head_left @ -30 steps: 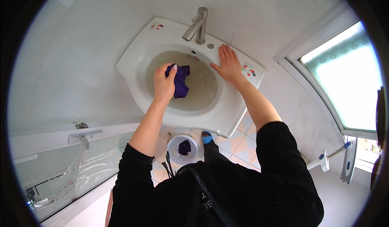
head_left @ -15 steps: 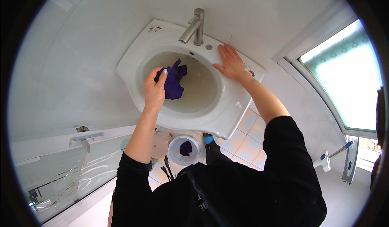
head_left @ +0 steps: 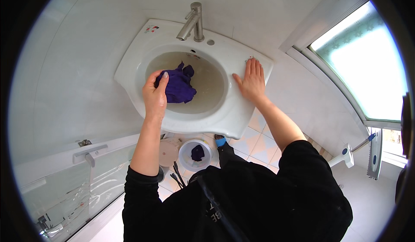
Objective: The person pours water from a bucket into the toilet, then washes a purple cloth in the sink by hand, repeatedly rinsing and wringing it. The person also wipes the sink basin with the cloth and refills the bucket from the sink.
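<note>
My left hand [head_left: 154,94] grips a dark purple wet cloth [head_left: 178,86] by its left side, thumb on top. The cloth hangs over the cloudy water in the white washbasin [head_left: 137,56], its lower part spread out at the water. Whether its far end is under the surface I cannot tell. On the basin's right-hand ledge my right hand [head_left: 252,82] lies flat, fingers stretched toward the back corner and thumb apart, holding nothing. A brushed-metal faucet [head_left: 194,23] stands at the back of the basin, its spout pointing over the bowl.
Below the basin's front edge, a white bucket [head_left: 208,159] with a dark purple cloth [head_left: 197,153] inside stands on the tiled floor [head_left: 255,143]. Beside it is a round pale lid-like object [head_left: 168,153]. A window [head_left: 363,60] is at right, a glass panel [head_left: 65,198] at left.
My right hand has slid along the ledge, away from the faucet and toward the right front. The cloth in my left hand is spread wider. The whole view has shifted slightly.
</note>
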A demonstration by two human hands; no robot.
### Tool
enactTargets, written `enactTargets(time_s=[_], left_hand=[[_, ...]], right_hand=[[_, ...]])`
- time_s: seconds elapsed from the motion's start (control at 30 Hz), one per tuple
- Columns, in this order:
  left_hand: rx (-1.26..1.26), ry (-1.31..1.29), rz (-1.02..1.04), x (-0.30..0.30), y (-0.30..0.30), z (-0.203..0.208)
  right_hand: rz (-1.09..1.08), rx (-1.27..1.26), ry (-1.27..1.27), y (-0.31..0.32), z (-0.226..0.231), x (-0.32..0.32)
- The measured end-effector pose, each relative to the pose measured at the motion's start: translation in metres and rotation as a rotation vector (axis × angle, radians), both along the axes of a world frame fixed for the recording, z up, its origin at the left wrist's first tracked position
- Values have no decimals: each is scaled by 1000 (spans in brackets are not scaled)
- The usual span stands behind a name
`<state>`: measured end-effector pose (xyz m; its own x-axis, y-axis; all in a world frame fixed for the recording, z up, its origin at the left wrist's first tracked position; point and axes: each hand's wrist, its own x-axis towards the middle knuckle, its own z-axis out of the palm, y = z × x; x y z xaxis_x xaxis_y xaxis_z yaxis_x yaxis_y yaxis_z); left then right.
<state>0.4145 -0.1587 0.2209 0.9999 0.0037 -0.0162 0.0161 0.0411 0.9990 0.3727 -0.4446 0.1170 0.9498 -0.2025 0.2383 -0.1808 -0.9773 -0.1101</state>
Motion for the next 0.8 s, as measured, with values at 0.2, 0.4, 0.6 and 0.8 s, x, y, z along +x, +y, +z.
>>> enactTargets(time_s=[0.2, 0.4, 0.6, 0.8], left_hand=[[-15, -111, -55, -3, -2, 5], [415, -350, -56, 17, -5, 18], [654, -210, 209, 53, 52, -39], [935, -159, 59, 52, 62, -111]], right_hand=[[333, 642, 217, 65, 25, -21], [519, 1127, 265, 122, 7, 57], [309, 1051, 176, 129, 9, 84], [309, 542, 164, 140, -26, 88]])
